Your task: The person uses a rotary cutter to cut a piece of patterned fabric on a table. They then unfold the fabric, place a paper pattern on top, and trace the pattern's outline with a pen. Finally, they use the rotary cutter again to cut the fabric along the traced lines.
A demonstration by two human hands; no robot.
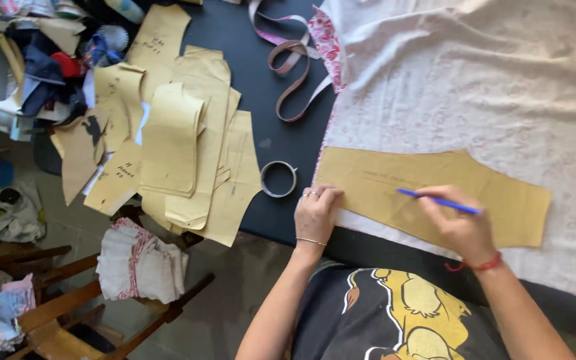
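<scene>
A brown paper pattern piece (395, 180) lies flat on pale fabric (488, 87) spread over a black table (261, 80). My left hand (316, 212) presses down on the pattern's left end, fingers together and flat, with rings on them and a thin bracelet at the wrist. My right hand (463, 227) holds a blue pen (438, 201), its tip touching the pattern near the middle. A red cord is tied at that wrist.
A stack of more brown pattern pieces (181, 140) covers the table's left part. A metal ring (279, 179) sits beside my left hand. A pink tape (291, 63) curls at the back. Wooden chairs with folded cloth (140, 261) stand below left. Clutter fills the top-left corner.
</scene>
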